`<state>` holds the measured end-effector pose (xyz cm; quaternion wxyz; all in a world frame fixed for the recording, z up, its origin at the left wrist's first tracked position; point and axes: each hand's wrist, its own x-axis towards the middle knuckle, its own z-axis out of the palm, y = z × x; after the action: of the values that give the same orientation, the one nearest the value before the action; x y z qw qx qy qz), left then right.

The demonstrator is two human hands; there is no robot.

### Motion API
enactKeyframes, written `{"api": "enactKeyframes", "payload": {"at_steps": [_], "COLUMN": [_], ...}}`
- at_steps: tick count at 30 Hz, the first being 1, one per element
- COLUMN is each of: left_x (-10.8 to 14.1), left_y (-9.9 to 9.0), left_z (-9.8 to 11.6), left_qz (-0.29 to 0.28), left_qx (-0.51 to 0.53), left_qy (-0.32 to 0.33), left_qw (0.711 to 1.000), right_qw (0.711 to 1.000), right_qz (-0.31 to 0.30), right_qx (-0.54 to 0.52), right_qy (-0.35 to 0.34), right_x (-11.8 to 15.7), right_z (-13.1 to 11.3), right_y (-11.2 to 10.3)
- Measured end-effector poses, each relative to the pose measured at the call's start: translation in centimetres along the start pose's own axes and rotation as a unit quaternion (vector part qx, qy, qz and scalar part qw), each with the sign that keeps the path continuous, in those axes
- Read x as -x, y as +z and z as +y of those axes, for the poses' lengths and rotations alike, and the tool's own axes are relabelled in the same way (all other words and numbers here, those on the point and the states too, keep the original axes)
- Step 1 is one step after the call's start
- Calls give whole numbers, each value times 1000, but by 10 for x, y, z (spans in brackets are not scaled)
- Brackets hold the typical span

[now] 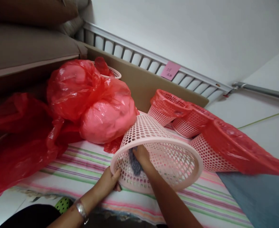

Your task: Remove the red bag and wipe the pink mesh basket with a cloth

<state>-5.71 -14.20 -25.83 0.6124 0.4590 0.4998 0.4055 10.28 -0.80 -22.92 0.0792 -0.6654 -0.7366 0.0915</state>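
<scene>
A pale pink perforated plastic basket [158, 142] lies tilted on its side, its mouth facing me, on a striped cloth [82, 161]. My left hand [112, 179] grips the basket's rim at the lower left, thumb over the edge. Reaching inside through the mouth, my right hand [141, 155] is closed on a grey-blue cloth [135, 163] against the basket's left inner wall. Part of the right hand's fingers is hidden behind the cloth and the rim.
Filled red plastic bags [108, 110] sit behind on the left, with a loose red bag [25, 142] nearer. Baskets lined with red bags [208, 139] stand in a row at right. A tan board [139, 85] and a white railing [130, 50] carrying a pink note [170, 70] run along the back.
</scene>
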Motion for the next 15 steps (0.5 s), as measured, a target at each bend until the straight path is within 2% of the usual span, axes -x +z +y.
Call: {"api": "enactKeyframes", "payload": {"at_steps": [5, 8, 11, 15], "left_x": [-2, -1, 0, -3], "left_y": [0, 3, 8, 12], "left_z": [-6, -6, -8, -12], "left_qz": [3, 7, -3, -14], "left_qx": [11, 11, 8, 13], "left_qy": [3, 3, -6, -16], "left_qw": [1000, 1000, 1000, 1000], "right_qw": [999, 997, 997, 999], "right_qz": [-20, -49, -60, -22], "right_qx": [21, 38, 44, 34], "right_qy": [-37, -38, -36, -19], "right_x": [96, 140, 154, 128], "right_z": [-3, -1, 3, 6], "right_y": [3, 0, -3, -4]}}
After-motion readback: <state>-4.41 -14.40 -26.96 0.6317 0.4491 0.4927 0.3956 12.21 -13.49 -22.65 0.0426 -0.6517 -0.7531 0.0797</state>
